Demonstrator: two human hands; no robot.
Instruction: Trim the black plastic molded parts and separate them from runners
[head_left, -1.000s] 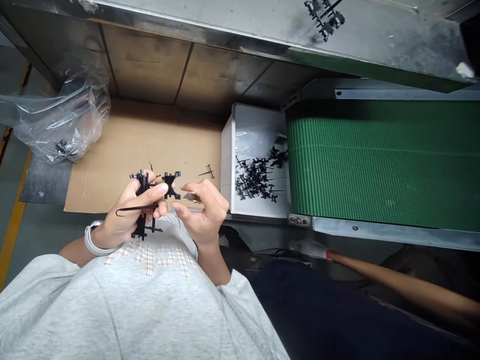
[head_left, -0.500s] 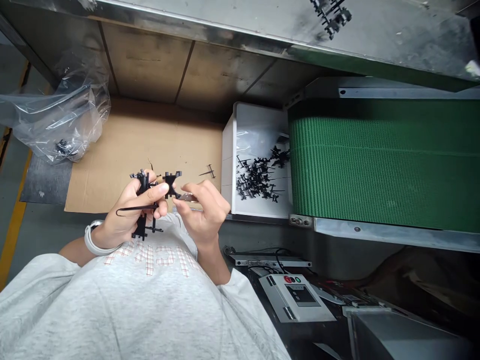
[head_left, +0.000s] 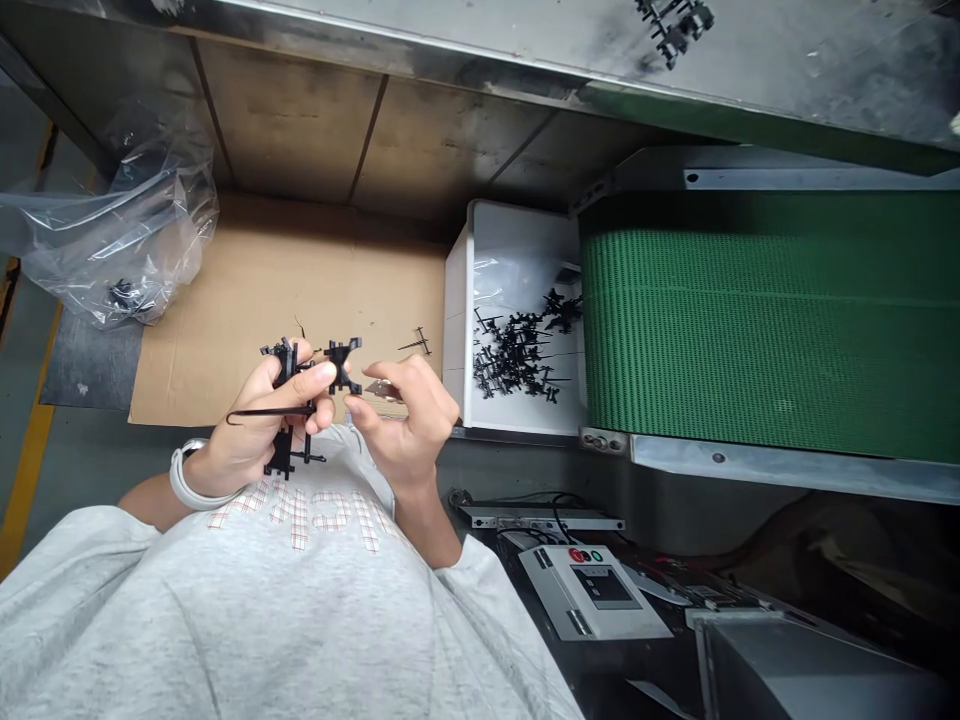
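My left hand [head_left: 262, 415] is closed round a black moulded plastic sprue [head_left: 300, 400] with several small parts branching off it. One X-shaped part [head_left: 343, 365] sticks out past my thumb. My right hand [head_left: 405, 420] is closed in a pinch on a small metal blade [head_left: 379, 388], whose tip sits right beside that X-shaped part. Both hands are held close to my chest, above a sheet of cardboard [head_left: 247, 290].
A white bin [head_left: 517, 240] holding several loose black parts [head_left: 517, 355] stands right of the cardboard, at the end of a green conveyor belt [head_left: 772, 320]. A clear plastic bag [head_left: 112, 230] lies at the left. A control box [head_left: 592, 590] with red and green buttons sits below.
A gloved hand and arm of another person at the lower right one second ago are gone, uncovering the control box. My hands have barely moved.
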